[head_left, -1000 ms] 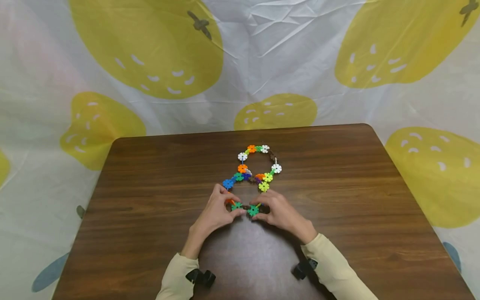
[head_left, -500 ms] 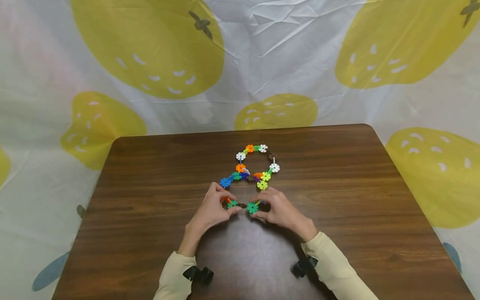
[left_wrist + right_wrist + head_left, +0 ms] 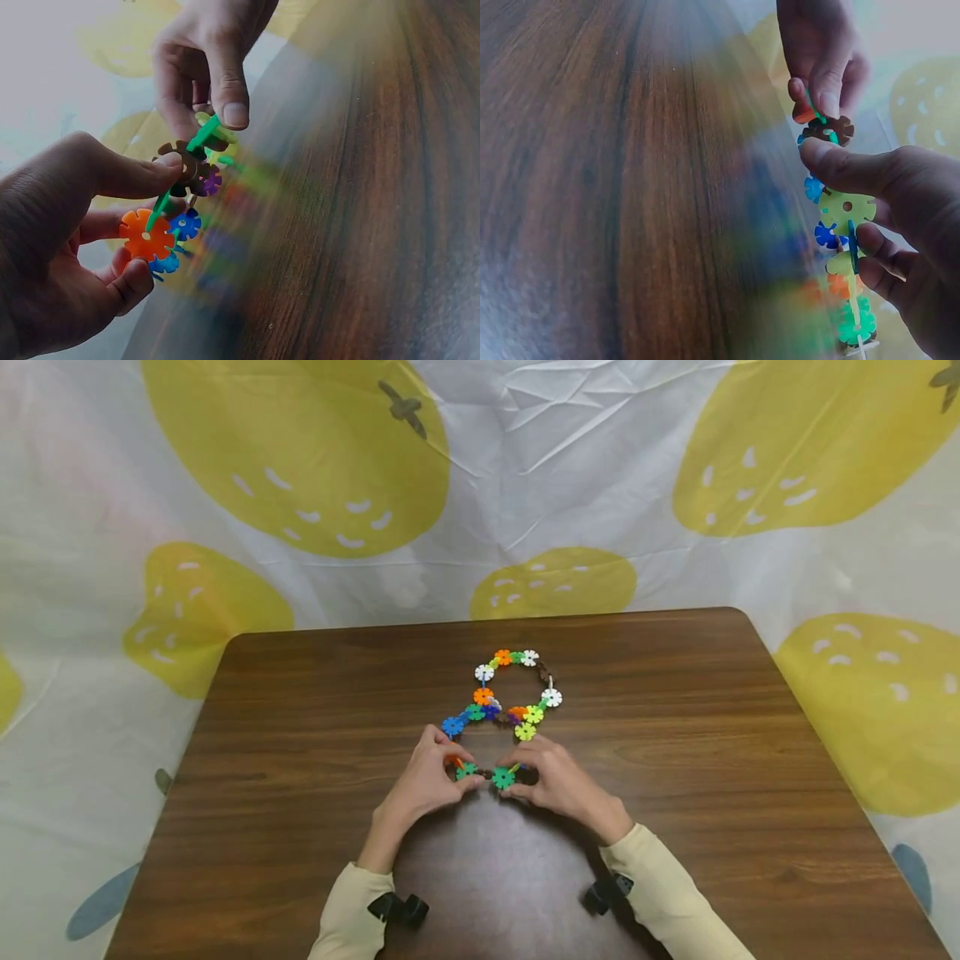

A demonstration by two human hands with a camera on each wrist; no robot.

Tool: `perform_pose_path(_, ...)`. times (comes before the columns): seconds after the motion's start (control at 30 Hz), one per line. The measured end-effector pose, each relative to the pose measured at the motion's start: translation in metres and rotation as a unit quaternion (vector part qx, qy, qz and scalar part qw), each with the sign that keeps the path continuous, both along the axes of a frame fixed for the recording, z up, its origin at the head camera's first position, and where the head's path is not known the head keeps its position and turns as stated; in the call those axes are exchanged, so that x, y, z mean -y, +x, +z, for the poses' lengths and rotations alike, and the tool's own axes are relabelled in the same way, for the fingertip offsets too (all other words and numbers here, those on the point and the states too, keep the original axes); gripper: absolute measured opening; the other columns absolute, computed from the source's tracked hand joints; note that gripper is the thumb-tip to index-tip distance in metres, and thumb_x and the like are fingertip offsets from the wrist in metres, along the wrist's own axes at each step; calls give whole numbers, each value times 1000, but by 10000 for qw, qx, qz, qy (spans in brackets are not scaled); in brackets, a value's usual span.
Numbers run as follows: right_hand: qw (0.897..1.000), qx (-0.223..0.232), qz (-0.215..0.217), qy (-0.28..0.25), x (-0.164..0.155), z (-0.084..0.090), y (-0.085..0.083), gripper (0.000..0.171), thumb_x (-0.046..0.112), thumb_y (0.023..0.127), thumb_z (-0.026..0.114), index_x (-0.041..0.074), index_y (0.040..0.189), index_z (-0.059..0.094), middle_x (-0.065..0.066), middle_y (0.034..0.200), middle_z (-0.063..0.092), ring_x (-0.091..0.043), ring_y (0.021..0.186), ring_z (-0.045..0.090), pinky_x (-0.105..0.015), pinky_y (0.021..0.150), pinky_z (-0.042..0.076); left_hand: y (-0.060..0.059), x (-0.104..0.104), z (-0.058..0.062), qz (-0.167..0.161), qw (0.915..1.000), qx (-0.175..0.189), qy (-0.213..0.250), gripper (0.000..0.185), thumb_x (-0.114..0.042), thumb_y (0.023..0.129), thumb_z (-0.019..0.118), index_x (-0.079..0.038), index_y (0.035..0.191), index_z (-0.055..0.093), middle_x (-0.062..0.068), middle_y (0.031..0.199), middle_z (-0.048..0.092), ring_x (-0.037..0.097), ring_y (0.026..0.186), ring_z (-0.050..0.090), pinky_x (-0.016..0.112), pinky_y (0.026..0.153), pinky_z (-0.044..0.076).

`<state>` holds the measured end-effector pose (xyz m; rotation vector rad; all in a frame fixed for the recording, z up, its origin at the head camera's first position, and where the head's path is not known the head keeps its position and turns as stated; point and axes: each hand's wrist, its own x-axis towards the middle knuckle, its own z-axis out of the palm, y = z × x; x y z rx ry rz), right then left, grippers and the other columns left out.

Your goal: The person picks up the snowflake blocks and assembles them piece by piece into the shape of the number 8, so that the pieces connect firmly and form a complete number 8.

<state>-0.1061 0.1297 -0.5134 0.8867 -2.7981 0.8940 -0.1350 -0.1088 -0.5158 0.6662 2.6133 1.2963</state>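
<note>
Flower-shaped plastic linking discs in many colours form two connected loops on the table. In the head view, my left hand (image 3: pixel 427 772) pinches the near loop by a green disc (image 3: pixel 467 771) on its left side. Its thumb lies on a brown disc (image 3: pixel 176 166) in the left wrist view, with an orange disc (image 3: pixel 145 234) by the lower fingers. My right hand (image 3: pixel 561 781) pinches another green disc (image 3: pixel 503 778), which meets the brown disc edge-on. A lime disc (image 3: pixel 847 207) and a blue disc (image 3: pixel 853 246) sit under the right fingers. The fingers hide part of the near loop.
The far loop, with a white disc (image 3: pixel 552 697) and an orange disc (image 3: pixel 503 657), lies toward the back of the brown wooden table (image 3: pixel 675 710). Behind the table hangs a white cloth (image 3: pixel 570 460) with yellow fruit print. Black wrist cameras (image 3: pixel 609 893) sit on both sleeves.
My left hand and its green disc moved slightly left, then stayed nearly still. The right green disc drifted a little left, narrowing the gap again. The far loop shifted left and back.
</note>
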Motion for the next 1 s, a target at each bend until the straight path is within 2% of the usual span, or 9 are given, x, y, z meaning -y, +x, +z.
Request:
perform_pose_path(0.27,9995,-146,12,281,3,0,0,33,27,78,89,13,105,77,2,100,74,-16,91,63,-32,78,55,2,-3,0,-4,10000,-59,-4,23,-21,77,89,-8,93,79,7,96,44,17,82,44,29,71,41)
perform_pose_path(0.6,9997,-239,7,36,4,-4,0,32,26,76,90,12,103,78,2,97,75,-15,88,63,-30,77,55,5,-8,-1,33,9996,-292,-55,26,-23,78,89,-7,95,78,9,101,44,19,88,45,32,76,42)
perform_pose_path(0.73,9999,-112,-29,59,3,-7,0,33,27,77,89,12,104,78,2,98,75,-15,90,63,-32,80,55,6,-6,-4,16,9999,-142,20,38,-23,75,92,-7,106,77,8,104,44,14,79,50,25,72,45)
perform_pose_path(0.83,10000,-32,-33,68,2,-7,2,33,27,78,89,12,105,77,1,100,75,-16,93,64,-33,82,56,6,-2,-6,-34,9999,25,145,50,-17,72,94,-7,116,73,8,107,44,10,74,55,22,71,49)
perform_pose_path(1.0,9999,-32,16,144,2,-7,4,34,26,79,88,10,108,76,-1,103,75,-18,97,66,-36,86,57,7,1,-8,-61,9995,117,297,56,-8,72,92,-7,123,69,8,109,47,13,81,64,26,78,57)
